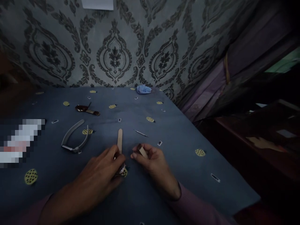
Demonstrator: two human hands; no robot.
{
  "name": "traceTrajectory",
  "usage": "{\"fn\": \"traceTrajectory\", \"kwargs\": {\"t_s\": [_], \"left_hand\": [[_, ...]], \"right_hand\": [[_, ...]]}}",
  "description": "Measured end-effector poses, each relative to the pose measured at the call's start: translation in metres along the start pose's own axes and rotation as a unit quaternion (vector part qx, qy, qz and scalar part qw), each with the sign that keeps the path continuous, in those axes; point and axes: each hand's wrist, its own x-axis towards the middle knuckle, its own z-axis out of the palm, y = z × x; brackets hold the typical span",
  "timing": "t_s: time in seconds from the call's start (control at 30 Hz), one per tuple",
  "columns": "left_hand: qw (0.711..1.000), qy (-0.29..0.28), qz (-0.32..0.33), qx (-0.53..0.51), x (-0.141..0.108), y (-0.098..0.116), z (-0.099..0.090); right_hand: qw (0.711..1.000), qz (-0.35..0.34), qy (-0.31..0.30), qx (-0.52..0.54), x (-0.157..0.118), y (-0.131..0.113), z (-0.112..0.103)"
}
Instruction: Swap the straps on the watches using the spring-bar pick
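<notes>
My left hand [103, 168] is closed on a wristwatch [121, 169] low in the middle, its round case mostly covered by my fingers. One beige strap half [120, 139] sticks out flat on the cloth, away from me. Between the thumb and fingers of my right hand [158, 165] is a short strap piece [142, 151], beige on one face and dark brown on the other. It is apart from the watch; its far end is hidden in the palm. A thin metal pointed tool [140, 133] lies just beyond my right hand.
A blue pineapple-print cloth [178, 150] covers the table. A grey-banded watch [67, 147] and a brown watch [82, 108] lie to the left, near a blurred pale object [23, 140]. Crumpled blue fabric [143, 89] sits by the wall. The table's edge slants along the right.
</notes>
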Motion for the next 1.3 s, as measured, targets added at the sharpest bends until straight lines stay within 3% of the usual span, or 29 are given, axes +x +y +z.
{"fn": "traceTrajectory", "kwargs": {"t_s": [0.2, 0.47, 0.67, 0.77, 1.07, 1.3], "left_hand": [[1.0, 0.012, 0.018, -0.003, -0.005, -0.016, -0.003], [0.999, 0.018, 0.014, -0.041, -0.014, -0.022, -0.007], [0.995, 0.075, -0.072, -0.001, -0.019, -0.016, 0.003], [0.993, 0.088, -0.081, 0.019, -0.019, -0.011, 0.008], [0.982, 0.134, -0.063, -0.119, -0.019, -0.014, 0.006], [0.979, 0.103, -0.081, -0.156, -0.021, -0.002, 0.003]], "right_hand": [[0.999, 0.033, 0.01, 0.02, 0.001, -0.005, -0.002], [1.0, 0.003, 0.011, 0.005, 0.005, 0.003, -0.003], [0.998, -0.019, -0.017, -0.049, 0.004, 0.001, 0.001], [0.997, -0.025, -0.026, -0.063, 0.001, 0.001, 0.004], [0.997, -0.017, -0.037, -0.058, -0.004, 0.005, 0.004], [0.999, 0.031, -0.013, 0.03, -0.012, -0.002, 0.003]]}}
